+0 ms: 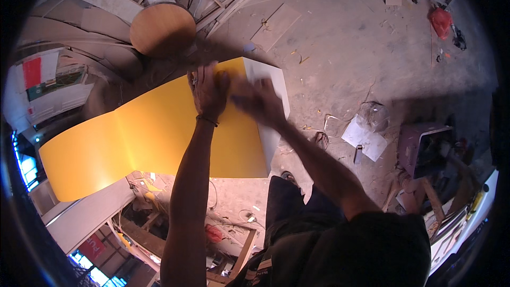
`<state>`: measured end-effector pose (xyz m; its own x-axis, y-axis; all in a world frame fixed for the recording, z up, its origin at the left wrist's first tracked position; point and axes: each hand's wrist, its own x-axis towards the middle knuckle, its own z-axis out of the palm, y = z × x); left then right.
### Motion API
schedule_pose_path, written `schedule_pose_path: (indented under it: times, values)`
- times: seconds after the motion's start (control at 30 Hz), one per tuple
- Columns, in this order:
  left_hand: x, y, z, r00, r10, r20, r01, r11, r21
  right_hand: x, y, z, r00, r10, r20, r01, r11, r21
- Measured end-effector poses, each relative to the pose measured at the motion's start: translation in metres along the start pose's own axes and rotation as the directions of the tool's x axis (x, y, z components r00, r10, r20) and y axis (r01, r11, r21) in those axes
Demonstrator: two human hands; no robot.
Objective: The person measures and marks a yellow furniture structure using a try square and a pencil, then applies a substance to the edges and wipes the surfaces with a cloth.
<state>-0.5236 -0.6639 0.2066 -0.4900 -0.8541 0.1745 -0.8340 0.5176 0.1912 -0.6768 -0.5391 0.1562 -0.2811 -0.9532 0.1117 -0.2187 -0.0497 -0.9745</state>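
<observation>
A long, glossy yellow sheet stretches from the left toward the middle, with a crease or bend partway along it. A pale grey-white strip borders its right end. My left hand lies on the yellow surface near that end, fingers stretched away from me and a dark band around the wrist. Just to its right, my right hand is over the sheet near the pale strip. Motion blurs its fingers, so I cannot make out whether they hold anything.
Wood strips and offcuts lie beyond the sheet, beside a round wooden disc. On the dusty floor at right are a white paper and a dark purple box. A red bag sits farther off. Wooden framing stands below the sheet.
</observation>
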Motion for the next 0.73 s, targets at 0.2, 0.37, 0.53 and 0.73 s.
schedule_pose_path:
  times: [0.2, 0.37, 0.53, 0.73]
  values:
    - [0.0, -0.004, 0.001, 0.999, 0.015, -0.036, -0.017, 0.999, -0.045, -0.053, -0.017, 0.003, 0.987, 0.123, 0.102, -0.123, 0.992, -0.006]
    - [-0.001, -0.01, 0.005, 0.999, 0.026, -0.036, -0.026, 1.0, -0.017, 0.127, 0.01, 0.0, 0.982, -0.174, -0.077, 0.187, 0.957, 0.22]
    - [0.003, -0.006, 0.001, 0.998, 0.058, -0.034, -0.059, 0.998, -0.037, 0.124, 0.007, -0.041, 0.926, 0.229, -0.3, 0.003, 0.79, 0.614]
    - [0.001, 0.014, -0.01, 0.961, 0.254, -0.113, -0.259, 0.965, -0.04, -0.138, 0.115, -0.156, 0.794, 0.542, -0.275, -0.345, 0.775, 0.53]
